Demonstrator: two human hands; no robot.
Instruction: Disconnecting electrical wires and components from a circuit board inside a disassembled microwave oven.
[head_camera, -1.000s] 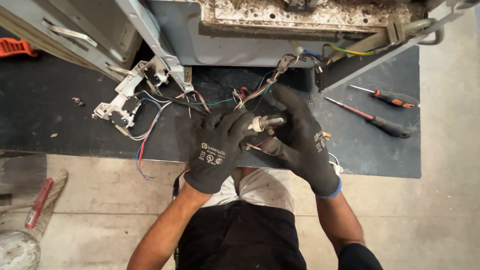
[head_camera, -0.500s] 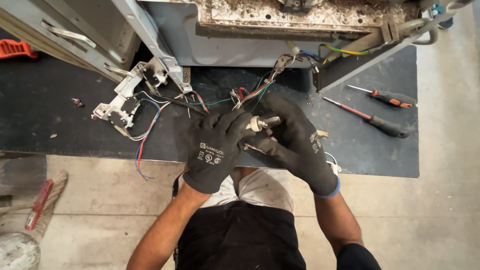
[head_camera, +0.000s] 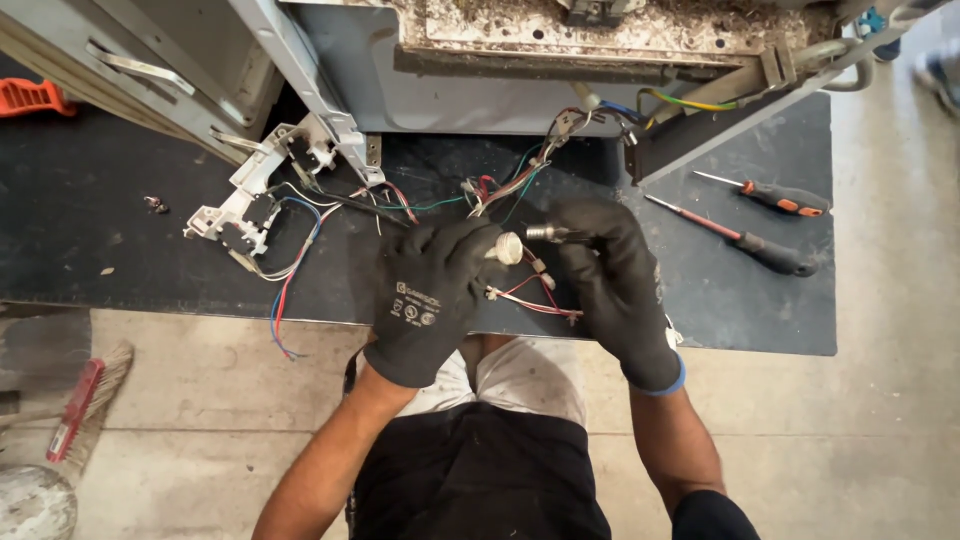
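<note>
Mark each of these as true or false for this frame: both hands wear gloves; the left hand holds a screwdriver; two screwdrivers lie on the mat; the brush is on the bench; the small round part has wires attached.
1. Both hands wear dark gloves. True: the left hand and the right hand are both gloved.
2. The left hand holds a screwdriver. False: it holds a small round pale part.
3. Two screwdrivers lie on the dark mat. True: an orange-handled screwdriver and a dark-handled screwdriver lie to the right of the hands.
4. The red-backed brush is on the bench. False: it lies on the floor.
5. Thin wires run from the part. True: they trail below it, between the hands.
</note>
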